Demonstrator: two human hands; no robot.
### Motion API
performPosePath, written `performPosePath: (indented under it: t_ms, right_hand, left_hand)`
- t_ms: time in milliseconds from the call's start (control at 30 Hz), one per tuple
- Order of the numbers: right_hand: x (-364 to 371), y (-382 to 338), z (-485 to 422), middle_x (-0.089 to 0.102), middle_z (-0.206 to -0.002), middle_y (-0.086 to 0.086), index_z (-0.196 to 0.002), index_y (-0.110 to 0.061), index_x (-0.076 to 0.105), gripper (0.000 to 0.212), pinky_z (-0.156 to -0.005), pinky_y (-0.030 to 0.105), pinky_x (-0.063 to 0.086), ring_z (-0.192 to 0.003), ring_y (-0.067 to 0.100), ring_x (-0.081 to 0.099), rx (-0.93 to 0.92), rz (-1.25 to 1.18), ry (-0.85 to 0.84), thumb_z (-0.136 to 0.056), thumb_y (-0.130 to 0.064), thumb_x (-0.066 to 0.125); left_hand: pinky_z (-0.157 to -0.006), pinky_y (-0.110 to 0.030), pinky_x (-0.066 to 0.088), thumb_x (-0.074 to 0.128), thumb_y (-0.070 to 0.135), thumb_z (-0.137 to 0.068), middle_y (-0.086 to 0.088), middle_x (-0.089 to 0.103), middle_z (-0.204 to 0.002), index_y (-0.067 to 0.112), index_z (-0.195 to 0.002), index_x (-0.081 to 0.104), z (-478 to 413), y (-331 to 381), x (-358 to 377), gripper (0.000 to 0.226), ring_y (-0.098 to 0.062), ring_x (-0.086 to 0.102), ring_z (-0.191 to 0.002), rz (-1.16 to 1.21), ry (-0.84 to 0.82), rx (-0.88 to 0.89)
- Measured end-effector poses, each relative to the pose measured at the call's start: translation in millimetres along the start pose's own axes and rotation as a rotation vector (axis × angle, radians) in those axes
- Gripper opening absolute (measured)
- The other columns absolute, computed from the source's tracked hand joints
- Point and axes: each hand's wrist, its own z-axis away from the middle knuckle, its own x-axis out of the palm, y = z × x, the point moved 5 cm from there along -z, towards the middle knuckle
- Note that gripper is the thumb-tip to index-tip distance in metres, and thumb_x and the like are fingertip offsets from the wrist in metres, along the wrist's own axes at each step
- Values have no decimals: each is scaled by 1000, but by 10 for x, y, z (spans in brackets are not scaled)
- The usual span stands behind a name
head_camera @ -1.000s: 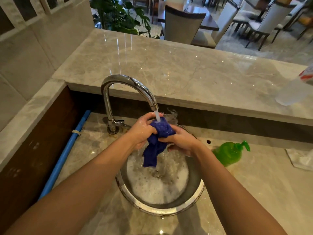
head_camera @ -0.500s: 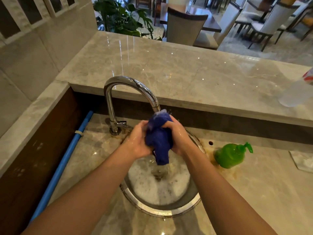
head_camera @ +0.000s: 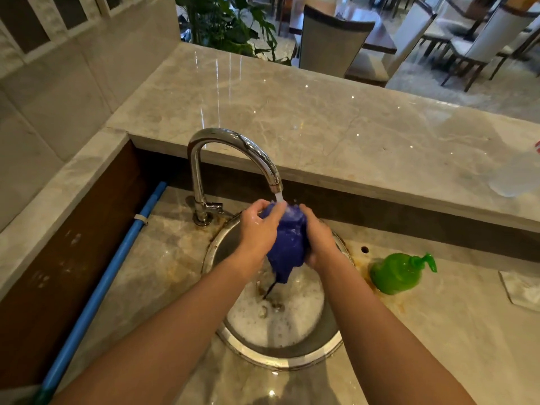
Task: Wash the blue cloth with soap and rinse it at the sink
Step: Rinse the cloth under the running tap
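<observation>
Blue cloth [head_camera: 287, 244], bunched into a wet wad, held over the round steel sink [head_camera: 280, 359] directly beneath the spout of the chrome faucet [head_camera: 233, 147]. Thin stream of water [head_camera: 280, 197] landing on the top of the wad; a narrow tail of cloth hangs from the bottom toward the basin. Left hand [head_camera: 258, 232] grips the cloth from the left, fingers curled over its upper edge. Right hand [head_camera: 320, 238] grips from the right, fingers wrapped round the far side, thumb side toward the camera. Both hands wet, pressed against the cloth from opposite sides. White suds [head_camera: 280, 320] cover the basin floor around the drain. Green soap dispenser [head_camera: 399, 273] stands on the marble counter [head_camera: 438, 331] right of the sink, apart from it, pump nozzle pointing right. Blue pipe [head_camera: 108, 279] runs along the counter's left edge. Raised marble ledge [head_camera: 321, 118] behind the faucet; dining chairs [head_camera: 333, 42] and a potted plant [head_camera: 228, 21] beyond it.
</observation>
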Motion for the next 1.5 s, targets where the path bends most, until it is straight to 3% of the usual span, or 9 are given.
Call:
performPosePath:
  t_ms: [267,367,600,767,833,1033,1167,1367,1500]
  right_hand:
    - [-59,343,36,64,-129,13,-132,-29,58,61,-90,58,54,-111,39,66,211,-157,-354,-83,-65,62]
    - [87,256,49,57,-141,13,-136,-26,58,68,-100,59,46,-126,40,55,228,-235,-547,-83,-68,58]
    - [126,-253,138,71,-84,8,-88,-15,71,14,-78,38,54,-79,21,66,-104,-64,-408,-85,-29,71]
    - [341,-310,441,57,-71,5,-77,-7,61,31,-67,33,44,-67,16,54,-674,428,-316,-85,-35,71]
    - [327,-312,386,60,-71,0,-73,-15,60,30,-65,27,46,-65,10,56,-805,567,-117,-91,-38,65]
    - [80,-121,-41,73,-96,16,-105,-9,68,20,-83,42,59,-89,28,71,104,267,-265,-91,-22,61]
    - [84,-125,17,73,-100,15,-103,-13,68,17,-87,45,59,-93,28,71,5,145,-301,-94,-24,59]
    - [369,-305,315,56,-50,0,-55,-18,57,44,-49,21,41,-44,8,49,-852,609,-126,-96,-33,54]
    - [225,-476,-156,68,-71,9,-69,-14,62,28,-74,42,59,-64,18,62,-453,490,-13,-94,-27,56]
  left_hand:
    - [-75,-32,55,65,40,-87,-8,69,-80,10,-97,67,84,22,134,32,-19,66,-73,745,-110,-418]
    - [-90,-41,51,60,37,-91,-15,69,-101,7,-109,66,131,-28,152,35,-28,65,-97,762,-90,-381]
    - [-90,-55,52,54,24,-97,-13,66,-118,17,-117,57,137,-236,-132,21,-32,64,-105,502,137,-239]
    - [-109,-43,33,22,33,-105,-11,58,-112,22,-114,54,156,-217,281,35,-3,49,-79,511,60,-334]
    - [-91,-35,50,28,27,-104,-19,57,-127,10,-127,54,192,-112,361,39,-3,55,-80,383,99,-223]
    - [-85,-49,57,59,40,-89,-18,70,-100,12,-110,65,140,-306,309,36,-33,70,-90,209,152,-372]
    - [-80,-52,57,64,37,-88,-17,73,-92,11,-101,69,54,-321,157,29,-34,70,-84,389,240,-376]
    - [-74,-32,45,48,34,-95,-5,57,-72,13,-80,55,58,-281,318,27,-17,57,-76,610,224,-357]
    - [-88,-42,53,53,37,-93,-15,68,-102,9,-105,63,123,-223,397,33,-27,65,-94,435,143,-432]
